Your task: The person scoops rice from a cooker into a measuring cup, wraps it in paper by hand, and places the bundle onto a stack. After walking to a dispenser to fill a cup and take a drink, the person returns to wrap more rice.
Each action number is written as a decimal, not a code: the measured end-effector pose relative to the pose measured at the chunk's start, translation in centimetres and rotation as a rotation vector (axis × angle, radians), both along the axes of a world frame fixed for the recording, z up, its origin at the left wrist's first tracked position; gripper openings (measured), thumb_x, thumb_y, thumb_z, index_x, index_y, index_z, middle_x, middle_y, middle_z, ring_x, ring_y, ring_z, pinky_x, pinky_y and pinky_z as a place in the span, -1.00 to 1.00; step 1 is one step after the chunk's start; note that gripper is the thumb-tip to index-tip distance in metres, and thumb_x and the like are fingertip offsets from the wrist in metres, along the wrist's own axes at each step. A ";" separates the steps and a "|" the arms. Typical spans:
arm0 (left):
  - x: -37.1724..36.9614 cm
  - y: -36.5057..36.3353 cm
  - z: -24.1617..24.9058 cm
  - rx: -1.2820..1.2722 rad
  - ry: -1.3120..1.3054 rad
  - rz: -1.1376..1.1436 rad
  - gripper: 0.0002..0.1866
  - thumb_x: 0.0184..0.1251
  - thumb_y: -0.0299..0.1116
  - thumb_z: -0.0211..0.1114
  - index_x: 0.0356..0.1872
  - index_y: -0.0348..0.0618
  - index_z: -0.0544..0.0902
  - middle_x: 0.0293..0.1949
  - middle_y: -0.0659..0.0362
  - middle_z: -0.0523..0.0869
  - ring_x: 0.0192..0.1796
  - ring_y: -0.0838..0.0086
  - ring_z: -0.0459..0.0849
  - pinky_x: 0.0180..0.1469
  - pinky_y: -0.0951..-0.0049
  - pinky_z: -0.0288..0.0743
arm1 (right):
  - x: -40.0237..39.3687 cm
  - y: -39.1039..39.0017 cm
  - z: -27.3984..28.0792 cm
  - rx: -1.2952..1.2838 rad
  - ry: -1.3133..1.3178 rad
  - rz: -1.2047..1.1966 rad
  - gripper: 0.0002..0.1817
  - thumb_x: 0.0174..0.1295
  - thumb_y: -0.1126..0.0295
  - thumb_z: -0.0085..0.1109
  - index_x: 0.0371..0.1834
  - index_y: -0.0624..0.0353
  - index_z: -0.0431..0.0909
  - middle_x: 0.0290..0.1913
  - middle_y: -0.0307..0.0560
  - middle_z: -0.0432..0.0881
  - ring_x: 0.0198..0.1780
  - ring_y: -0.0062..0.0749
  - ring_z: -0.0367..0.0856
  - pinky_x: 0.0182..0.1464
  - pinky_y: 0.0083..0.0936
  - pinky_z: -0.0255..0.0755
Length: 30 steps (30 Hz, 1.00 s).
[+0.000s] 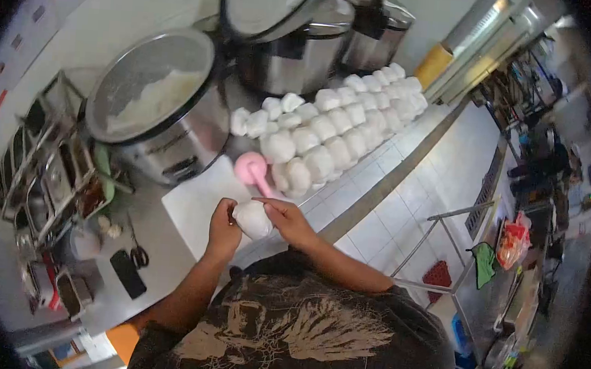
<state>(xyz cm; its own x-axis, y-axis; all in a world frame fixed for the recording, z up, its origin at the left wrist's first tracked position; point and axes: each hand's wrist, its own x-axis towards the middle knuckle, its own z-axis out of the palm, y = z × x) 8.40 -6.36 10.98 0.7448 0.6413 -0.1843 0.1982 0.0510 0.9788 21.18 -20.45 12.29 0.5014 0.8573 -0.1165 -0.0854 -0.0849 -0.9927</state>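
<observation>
On the counter (105, 305), an uncovered rice cooker (174, 154) stands toward eleven o'clock from the held bundle, and stacked white bundles (323, 128) run off toward one. The white bundle (253, 221) is above the near edge of the white board (183, 205), roundish, its slightly longer axis lying about ten to four o'clock. The left hand (224, 230) cups its nine o'clock side, the right hand (289, 222) its three; both hands' fingers curve around it, parted by its width. Its underside is hidden, its wrapping blurred.
</observation>
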 end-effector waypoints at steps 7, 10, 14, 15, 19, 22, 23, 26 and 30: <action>13.1 -5.4 5.0 0.263 -0.112 -0.207 -0.59 0.20 -0.77 0.17 0.05 -0.16 0.43 -0.22 0.14 0.64 -0.17 0.42 0.64 -0.13 0.47 0.52 | 9.4 -6.6 2.4 0.061 -0.095 -0.109 -0.56 0.50 0.28 0.13 0.33 0.27 0.43 0.13 -0.12 0.63 0.15 -0.53 0.54 0.19 -0.48 0.44; 18.3 -7.2 7.5 -0.123 -0.064 -0.378 -0.40 0.20 -0.76 0.19 0.25 -0.09 0.28 0.16 0.03 0.46 0.11 0.33 0.57 0.06 0.35 0.56 | 15.5 -10.1 2.3 0.337 0.525 -0.021 -0.45 0.43 0.28 0.23 0.40 0.29 0.38 0.21 -0.07 0.60 0.16 -0.44 0.59 0.22 -0.42 0.48; 23.3 -8.8 8.6 -0.249 0.192 -0.513 -0.16 0.13 -0.46 0.49 0.37 -0.08 0.13 0.25 -0.04 0.42 0.19 0.26 0.52 0.04 0.37 0.60 | 21.5 -14.5 2.1 0.451 0.896 0.203 -0.31 0.35 0.21 0.34 0.43 0.37 0.33 0.27 0.03 0.58 0.27 -0.26 0.58 0.35 -0.29 0.42; 24.2 -9.3 8.6 -0.189 0.239 -0.515 -0.15 0.10 -0.48 0.52 0.35 -0.09 0.15 0.22 -0.02 0.43 0.16 0.27 0.53 0.03 0.35 0.60 | 22.7 -15.1 2.2 0.445 0.942 0.273 -0.25 0.32 0.17 0.38 0.44 0.39 0.31 0.30 0.06 0.56 0.31 -0.22 0.56 0.39 -0.27 0.38; 24.7 -9.7 7.3 -0.061 0.311 -0.470 -0.27 0.17 -0.43 0.51 0.29 -0.14 0.24 0.14 0.06 0.49 0.04 0.35 0.58 -0.26 0.35 0.54 | 30.1 -17.1 2.7 0.208 0.497 -0.096 -0.35 0.36 0.25 0.32 0.44 0.30 0.34 0.19 -0.02 0.61 0.23 -0.36 0.56 0.28 -0.37 0.46; 24.0 -9.3 8.3 -0.139 0.302 -0.361 -0.60 0.39 -0.31 0.35 0.14 -0.20 0.45 0.02 0.13 0.58 -0.08 0.47 0.60 -0.40 0.42 0.54 | 40.4 -19.1 3.1 -0.204 -0.242 -0.721 -0.37 0.33 0.30 0.36 0.40 0.24 0.32 0.11 -0.01 0.60 0.13 -0.35 0.57 0.19 -0.36 0.47; 23.7 -8.7 7.8 -0.153 0.319 -0.336 -0.63 0.41 -0.31 0.33 0.13 -0.20 0.47 0.01 0.14 0.59 -0.09 0.47 0.61 -0.34 0.43 0.55 | 45.3 -20.4 0.2 -0.019 -0.520 -0.787 -0.39 0.31 0.25 0.38 0.34 0.23 0.34 0.10 0.11 0.60 0.08 -0.26 0.61 0.11 -0.31 0.50; 20.9 -7.2 5.8 -0.133 0.288 -0.260 -0.71 0.46 -0.31 0.28 0.07 -0.21 0.51 0.01 0.14 0.62 -0.12 0.44 0.64 -0.03 0.45 0.54 | 55.0 -21.8 -0.4 -0.240 -0.533 -0.865 -0.39 0.30 0.13 0.36 0.24 0.34 0.43 -0.04 0.26 0.70 -0.01 -0.14 0.71 0.03 -0.27 0.56; 19.1 -7.1 5.2 -0.251 0.269 -0.114 -0.71 0.45 -0.26 0.27 0.05 -0.20 0.54 -0.15 0.18 0.67 -0.09 0.47 0.65 -0.09 0.47 0.50 | 61.0 -20.2 -4.9 -0.244 -0.581 -0.774 -0.49 0.37 0.07 0.25 0.10 0.35 0.62 -0.01 0.21 0.73 -0.01 -0.12 0.72 0.07 -0.31 0.54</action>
<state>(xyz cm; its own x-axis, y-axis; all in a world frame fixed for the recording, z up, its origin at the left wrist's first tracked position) 27.48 -13.50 16.22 0.7123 0.4669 -0.5241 0.4649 0.2456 0.8506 82.15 -40.68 7.36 0.9470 0.2553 0.1951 0.2901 -0.4180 -0.8609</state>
